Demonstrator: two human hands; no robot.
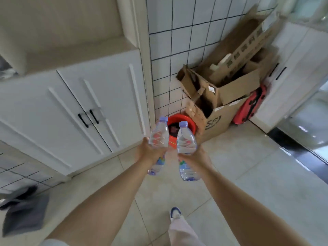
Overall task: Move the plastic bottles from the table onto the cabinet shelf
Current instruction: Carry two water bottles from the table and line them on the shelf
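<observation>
Carrying step: left hand [148,152] grips clear plastic bottle with lilac cap [158,134]; right hand [196,157] grips second identical bottle [186,139]. Next, probably: lift both to beige cabinet shelf [74,50], up-left of hands.

I am looking into a home, most likely a kitchen or utility corner. White cabinet doors [74,110] with black handles run along the left under a beige counter [71,55], the wall [170,41] is white square tile with dark grout, and the floor [248,166] is pale large tile. Household clutter fills the corner: opened cardboard boxes [221,96], a red basin [179,128], a red case [250,105].
</observation>
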